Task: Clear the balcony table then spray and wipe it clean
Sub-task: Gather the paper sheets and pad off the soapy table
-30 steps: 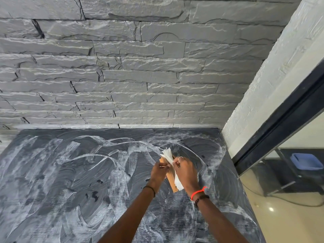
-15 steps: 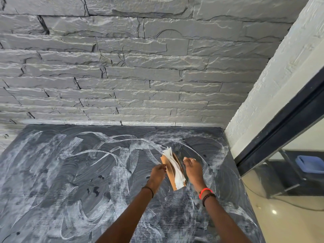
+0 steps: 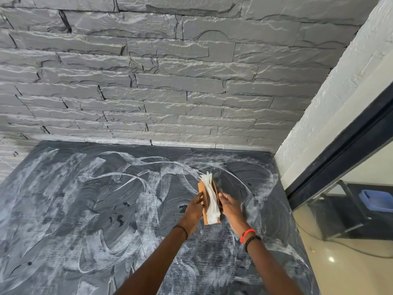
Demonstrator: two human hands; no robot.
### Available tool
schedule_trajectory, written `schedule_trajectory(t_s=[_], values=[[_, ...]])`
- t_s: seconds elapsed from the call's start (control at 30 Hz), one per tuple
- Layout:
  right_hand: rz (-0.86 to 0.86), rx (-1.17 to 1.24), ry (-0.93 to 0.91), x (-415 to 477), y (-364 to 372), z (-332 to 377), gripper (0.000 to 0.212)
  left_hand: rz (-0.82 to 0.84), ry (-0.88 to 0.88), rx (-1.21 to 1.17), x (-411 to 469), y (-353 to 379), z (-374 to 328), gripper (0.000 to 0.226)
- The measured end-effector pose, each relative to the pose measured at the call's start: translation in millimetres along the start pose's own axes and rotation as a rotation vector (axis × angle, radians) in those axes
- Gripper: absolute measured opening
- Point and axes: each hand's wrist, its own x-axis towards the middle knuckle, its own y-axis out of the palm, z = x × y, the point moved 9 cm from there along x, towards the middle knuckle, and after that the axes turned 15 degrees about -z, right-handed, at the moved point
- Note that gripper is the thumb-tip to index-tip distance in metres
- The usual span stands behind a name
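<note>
a: where's the table?

b: the table (image 3: pixel 89 220) fills the lower part of the view, its far edge against a grey stone wall (image 3: pixel 170 81). the dark top is covered in white swirled smears.

a: and the hands?

b: both are out over the right part of the table. between them is a brown holder (image 3: pixel 204 201) with white tissues (image 3: pixel 210 199) sticking up out of it.

a: are they gripping it?

b: the left hand (image 3: pixel 194 209) presses against the holder's left side, fingers pointing up along it. the right hand (image 3: pixel 230 207) sits at the right side, fingertips at the holder; it is blurred, so i cannot tell how firmly it grips. the hands are close, with only the holder between them.

a: does the holder touch the table?

b: cannot tell. it stands tilted, tissues fanning toward the wall.

a: anything on the wrists?

b: a dark band on the left wrist, and on the right a red band (image 3: pixel 246 234) next to a dark bead one. a ring shows on a right finger.

a: what's to the right?

b: a white pillar (image 3: pixel 340 92), then a black-framed glass door (image 3: pixel 350 150).
</note>
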Motion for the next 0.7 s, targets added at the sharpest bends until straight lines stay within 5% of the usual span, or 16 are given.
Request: schedule_trajectory(t_s=[0.33,0.7], values=[[0.090,0.075,-0.073,-56,46,19,0.031,-0.193,0.040,-0.077,-17,-77,5,0.041],[0.352,0.098,-0.181,-191,158,42,0.023,-0.392,0.166,-0.221,-75,-242,28,0.032]])
